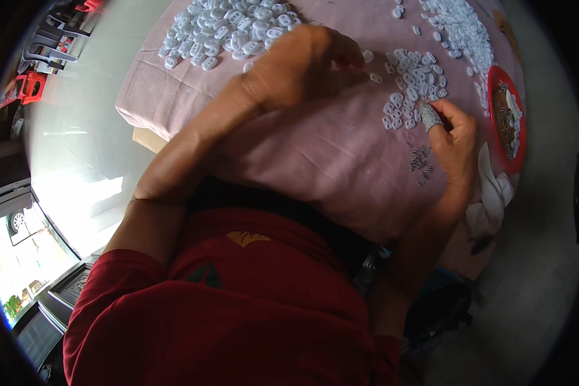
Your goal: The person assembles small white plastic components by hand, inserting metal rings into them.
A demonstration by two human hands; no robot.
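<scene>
My left hand is over the far middle of the pink cloth, smeared by motion. Its fingertips point right, near a few loose white plastic pieces, and whether it holds anything cannot be made out. On the right, my right hand rests at the edge of a cluster of small white oval pieces with holes. A grey wrap covers one of its digits. Thumb and index finger are bent together in a pinch at the pieces; what lies between them is hidden. Small metal pins lie loose beside this hand.
A large heap of white oval pieces sits at the far left, another pile of smaller white pieces at the far right. A red-rimmed tray holds metal pins and white pieces. White cloth lies by the right edge.
</scene>
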